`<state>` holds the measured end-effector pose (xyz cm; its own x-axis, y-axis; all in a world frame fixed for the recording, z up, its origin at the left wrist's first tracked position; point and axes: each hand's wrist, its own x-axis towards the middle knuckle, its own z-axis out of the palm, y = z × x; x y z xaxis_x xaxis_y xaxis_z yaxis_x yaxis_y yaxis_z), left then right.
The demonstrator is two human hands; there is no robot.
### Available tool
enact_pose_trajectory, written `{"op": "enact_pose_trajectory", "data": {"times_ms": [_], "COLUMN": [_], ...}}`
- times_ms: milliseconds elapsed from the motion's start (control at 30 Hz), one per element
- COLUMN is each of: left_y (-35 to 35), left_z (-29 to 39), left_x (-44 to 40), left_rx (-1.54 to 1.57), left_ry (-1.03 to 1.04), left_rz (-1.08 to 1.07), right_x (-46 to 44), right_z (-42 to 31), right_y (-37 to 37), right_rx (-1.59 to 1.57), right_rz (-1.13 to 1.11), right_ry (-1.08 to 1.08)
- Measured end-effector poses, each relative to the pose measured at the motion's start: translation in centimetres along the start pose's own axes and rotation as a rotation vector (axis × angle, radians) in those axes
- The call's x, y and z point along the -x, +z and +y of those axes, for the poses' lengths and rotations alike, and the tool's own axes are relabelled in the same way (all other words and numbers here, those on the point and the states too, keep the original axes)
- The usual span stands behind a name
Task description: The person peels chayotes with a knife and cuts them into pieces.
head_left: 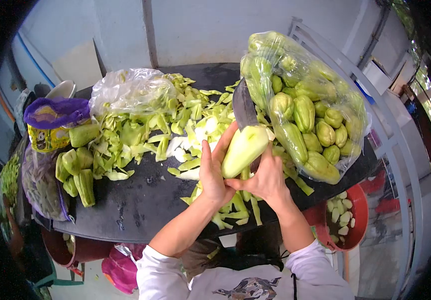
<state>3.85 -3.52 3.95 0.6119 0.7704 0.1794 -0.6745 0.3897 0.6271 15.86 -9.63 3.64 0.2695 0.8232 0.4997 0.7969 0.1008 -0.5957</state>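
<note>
A peeled pale-green chayote (pixel 245 151) is held up over the table between my two hands. My left hand (pixel 215 175) is closed around its left side, with the fingers against the flesh. My right hand (pixel 269 179) is curled at the lower right of the chayote, its thumb near the bottom end. A dark, broad-bladed knife (pixel 244 105) runs behind the chayote with its blade pointing up. Its handle is hidden, but a dark strip shows beside my right hand, which appears to grip it. Green peelings (pixel 130 135) lie beneath and around both hands.
On the right, a clear plastic bag (pixel 320 112) is full of unpeeled chayotes. Several green pieces (pixel 78 165) lie left, beside a purple mesh sack (pixel 43 175). Another plastic bag (pixel 130 92) rests on the peelings. A red bucket (pixel 358 220) holds peeled pieces below the black table (pixel 145 200).
</note>
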Motion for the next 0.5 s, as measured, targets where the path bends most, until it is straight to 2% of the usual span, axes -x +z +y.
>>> {"op": "enact_pose_trajectory", "data": {"times_ms": [33, 100, 133, 367, 433, 500], "left_y": [0.1, 0.3, 0.4, 0.3, 0.1, 0.1], "left_z": [-0.2, -0.8, -0.7, 0.5, 0.9, 1.1], "left_x": [0.1, 0.4, 0.3, 0.3, 0.1, -0.2], "left_rx": [0.0, 0.058, 0.057, 0.134, 0.146, 0.196], "left_ry": [0.0, -0.022, -0.022, 0.012, 0.023, 0.018], "left_rz": [0.001, 0.141, 0.14, -0.015, -0.072, -0.081], "right_x": [0.4, 0.9, 1.1, 1.4, 1.1, 0.9], "right_z": [0.4, 0.9, 0.9, 0.7, -0.3, -0.4], "right_y": [0.4, 1.6, 1.8, 1.6, 0.9, 1.0], "right_rx": [-0.001, 0.025, -0.03, -0.033, -0.14, -0.162], "right_rz": [-0.001, -0.05, 0.008, -0.066, -0.157, -0.146], "right_ry": [0.0, -0.028, -0.067, -0.01, 0.116, 0.089]}}
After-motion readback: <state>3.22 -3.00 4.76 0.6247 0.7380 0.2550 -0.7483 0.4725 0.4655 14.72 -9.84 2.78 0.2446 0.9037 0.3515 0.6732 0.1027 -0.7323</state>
